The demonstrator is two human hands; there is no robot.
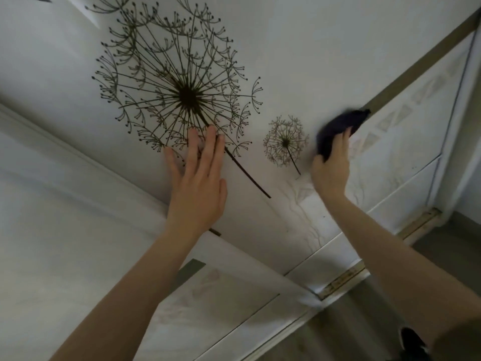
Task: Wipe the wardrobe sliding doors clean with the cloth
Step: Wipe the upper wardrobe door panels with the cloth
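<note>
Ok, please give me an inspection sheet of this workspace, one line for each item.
Surface: white sliding door with large dandelion print and small dandelion print; streaks lower down.
Job's things: dark cloth against the door, beside the small dandelion print.
Clutter: nothing seen.
Hands: left hand flat on the door, fingers straight; right hand grips the cloth.
Cables: nothing seen.
Surroundings: door track, grey floor.

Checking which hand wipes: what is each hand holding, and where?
Right hand grips the dark cloth by its lower end; left hand holds nothing.
</note>
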